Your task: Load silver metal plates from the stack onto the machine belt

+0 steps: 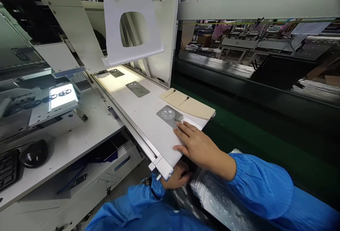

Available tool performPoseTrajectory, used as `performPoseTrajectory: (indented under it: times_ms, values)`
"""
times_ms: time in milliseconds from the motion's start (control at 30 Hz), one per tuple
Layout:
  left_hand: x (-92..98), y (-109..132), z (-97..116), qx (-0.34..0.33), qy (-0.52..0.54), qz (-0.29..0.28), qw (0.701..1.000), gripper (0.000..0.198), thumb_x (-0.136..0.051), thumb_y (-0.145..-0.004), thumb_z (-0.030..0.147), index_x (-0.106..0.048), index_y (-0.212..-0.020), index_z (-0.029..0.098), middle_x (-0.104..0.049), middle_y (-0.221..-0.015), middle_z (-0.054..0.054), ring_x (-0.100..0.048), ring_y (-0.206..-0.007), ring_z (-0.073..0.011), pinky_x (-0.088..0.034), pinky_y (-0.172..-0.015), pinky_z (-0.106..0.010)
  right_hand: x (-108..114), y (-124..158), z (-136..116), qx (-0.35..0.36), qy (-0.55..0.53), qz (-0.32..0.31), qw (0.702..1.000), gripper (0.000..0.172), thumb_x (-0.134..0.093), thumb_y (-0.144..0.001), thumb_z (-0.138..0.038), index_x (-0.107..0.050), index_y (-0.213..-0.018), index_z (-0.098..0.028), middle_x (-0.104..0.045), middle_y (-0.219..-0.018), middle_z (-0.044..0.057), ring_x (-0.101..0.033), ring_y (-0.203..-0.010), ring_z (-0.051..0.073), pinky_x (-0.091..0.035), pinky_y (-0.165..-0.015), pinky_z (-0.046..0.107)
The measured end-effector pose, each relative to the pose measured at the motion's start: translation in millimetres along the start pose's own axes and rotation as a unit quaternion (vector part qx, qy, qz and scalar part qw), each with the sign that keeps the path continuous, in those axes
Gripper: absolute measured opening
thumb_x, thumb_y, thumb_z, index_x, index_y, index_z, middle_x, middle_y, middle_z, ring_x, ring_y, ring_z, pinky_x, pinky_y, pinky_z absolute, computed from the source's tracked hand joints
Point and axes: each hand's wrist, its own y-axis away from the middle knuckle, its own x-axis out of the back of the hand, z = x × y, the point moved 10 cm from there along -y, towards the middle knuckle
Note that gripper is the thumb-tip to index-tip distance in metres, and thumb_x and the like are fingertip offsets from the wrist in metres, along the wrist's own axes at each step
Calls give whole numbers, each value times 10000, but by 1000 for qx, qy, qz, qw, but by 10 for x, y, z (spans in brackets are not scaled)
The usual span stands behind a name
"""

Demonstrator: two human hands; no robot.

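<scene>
My right hand (198, 144) lies over the near end of a white conveyor belt (148, 117), fingers stretched out. Its fingertips touch the near edge of a grey phone back cover (168, 112) with round camera holes and a bright patch of reflection. Two more such covers lie farther up the belt, a middle cover (137, 89) and a far cover (117, 73) under bright light. Below the belt's end is my left hand (177, 177), its fingers curled and partly hidden; what they hold, if anything, does not show. Beside it lies a stack of plastic-wrapped sheets (220, 202).
A cream guide plate (188, 103) is fixed along the belt's right side. White machine housing (162, 36) stands over the far end. At left are a lit screen (63, 96), a black mouse (34, 153) and a keyboard (7, 169). A green conveyor (244, 132) runs at right.
</scene>
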Motion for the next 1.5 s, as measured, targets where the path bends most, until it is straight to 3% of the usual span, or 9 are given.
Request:
performPoseTrajectory:
  times_ms: [633, 933, 1500]
  values:
    - [23, -12, 55, -26, -4, 22, 999, 156, -583, -838, 228, -646, -721, 145, -670, -679, -37, -625, -714, -172, -481, -714, -289, -5, -51, 87, -1, -12, -11, 1000, 542, -603, -923, -439, -592, -1269, -22, -531, -1328, 237, -508, -1212, 405, -470, -1019, 523]
    - [18, -5, 34, -30, -6, 27, 999, 140, -585, -845, 230, -634, -732, 162, -654, -678, -19, -617, -719, -164, -481, -731, -287, -68, -85, 161, -41, -12, -62, 997, 568, -586, -934, -457, -560, -1318, -39, -481, -1389, 223, -456, -1271, 399, -434, -1058, 514]
    - [81, -7, 69, -16, -16, 23, 999, 148, -590, -841, 233, -661, -741, 150, -713, -742, -49, -642, -724, -169, -485, -700, -276, -78, -252, 59, -91, 16, -134, 987, 633, -540, -941, -527, -514, -1368, -60, -448, -1414, 229, -437, -1285, 396, -432, -1035, 516]
